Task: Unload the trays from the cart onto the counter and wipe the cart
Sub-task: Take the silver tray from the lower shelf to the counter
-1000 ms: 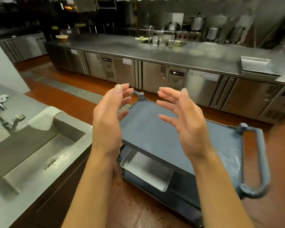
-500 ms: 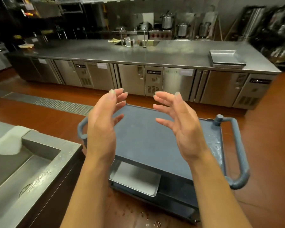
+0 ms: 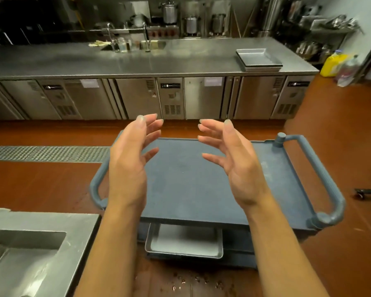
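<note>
- Grey-blue plastic cart (image 3: 189, 185), centre of the frame: flat matte top shelf, bare of trays; rounded tubular handles at its left and right ends.
- Metal tray (image 3: 184, 241), lower centre: 1 shallow rectangular pan with a rolled rim, on the cart's lower shelf, its near end jutting past the shelf above. Judged not yet unloaded.
- Stacked trays (image 3: 258, 58), upper right: at least 2 dull steel pans, nested, on the counter (image 3: 137, 63). Judged already moved off the cart.
- Counter, across the upper frame: long brushed stainless top over steel cabinet doors; well apart from the cart, red-brown floor between.
- Left hand (image 3: 129, 161), centre left: raised above the cart top, fingers spread and lightly bent, holding nothing.
- Right hand (image 3: 234, 159), centre right: mirrors the left, palm inward, fingers loose, holding nothing.
- Sink (image 3: 26, 254), lower left: stainless basin.
- Progress, as a judgement: top shelf unloaded; 1 tray left below; no cloth in view, so wiping appears not begun.
- Floor below the cart: scattered wet drops.
</note>
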